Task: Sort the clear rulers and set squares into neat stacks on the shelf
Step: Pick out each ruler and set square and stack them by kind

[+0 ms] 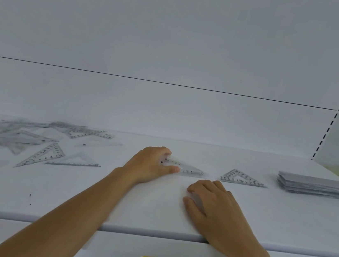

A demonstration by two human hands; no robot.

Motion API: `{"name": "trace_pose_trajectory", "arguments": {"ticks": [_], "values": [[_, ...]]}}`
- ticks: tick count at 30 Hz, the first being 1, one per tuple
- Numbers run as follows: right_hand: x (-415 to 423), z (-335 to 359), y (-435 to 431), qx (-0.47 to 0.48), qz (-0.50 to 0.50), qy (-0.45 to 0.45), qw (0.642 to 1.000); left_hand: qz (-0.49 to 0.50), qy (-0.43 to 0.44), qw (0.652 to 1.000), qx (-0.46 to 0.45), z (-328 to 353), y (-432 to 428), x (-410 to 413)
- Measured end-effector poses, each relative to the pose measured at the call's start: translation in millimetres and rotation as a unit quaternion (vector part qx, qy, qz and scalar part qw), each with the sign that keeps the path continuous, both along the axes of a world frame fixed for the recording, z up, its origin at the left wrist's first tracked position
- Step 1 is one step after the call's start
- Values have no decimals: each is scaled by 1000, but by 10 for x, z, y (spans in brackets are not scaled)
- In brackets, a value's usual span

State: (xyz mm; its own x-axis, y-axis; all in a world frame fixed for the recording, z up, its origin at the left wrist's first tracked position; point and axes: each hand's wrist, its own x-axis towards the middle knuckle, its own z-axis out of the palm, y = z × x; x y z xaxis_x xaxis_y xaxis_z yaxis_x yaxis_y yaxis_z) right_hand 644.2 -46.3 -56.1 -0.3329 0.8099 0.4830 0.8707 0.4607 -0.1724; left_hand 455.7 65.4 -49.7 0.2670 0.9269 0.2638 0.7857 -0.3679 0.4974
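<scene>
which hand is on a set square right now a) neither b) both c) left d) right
c: the left hand grips the corner of a clear set square, while the right hand rests on the shelf and holds nothing.

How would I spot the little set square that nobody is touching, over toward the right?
Look along the white shelf to the grey stack of rulers at its right end. Just left of that stack lies a small clear set square, flat and alone. Unlike the neighbouring set square, which the left hand holds, no hand touches it.
</scene>
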Motion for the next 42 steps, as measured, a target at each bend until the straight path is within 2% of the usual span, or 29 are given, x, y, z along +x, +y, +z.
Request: {"name": "trace_pose_trajectory", "arguments": {"ticks": [8,14,17,22,27,31,35,42], "values": [[6,-11,15,-2,-2,13,1000,-22,43,999,13,-20,16,16],[-10,52,58,-33,-26,8,999,-11,-50,999,-10,109,-34,-132],[-130,233,134,-83,-44,61,994,-12,-60,998,-22,222,-111,-452],[-776,575,342,-36,20,111,993,45,-43,998,25,355,-324,-1365],[-1487,640,612,-85,70,67,992,148,-16,988,32,286,-647,-2370],[-1951,592,858,-143,62,17,988,187,7,982,24,160,-919,-2882],[-2299,513,1015,-155,40,-17,987,193,13,981,35,98,-1038,-3117],[-2503,292,949,-157,70,-10,985,187,30,980,64,82,-1043,-3120]]}}
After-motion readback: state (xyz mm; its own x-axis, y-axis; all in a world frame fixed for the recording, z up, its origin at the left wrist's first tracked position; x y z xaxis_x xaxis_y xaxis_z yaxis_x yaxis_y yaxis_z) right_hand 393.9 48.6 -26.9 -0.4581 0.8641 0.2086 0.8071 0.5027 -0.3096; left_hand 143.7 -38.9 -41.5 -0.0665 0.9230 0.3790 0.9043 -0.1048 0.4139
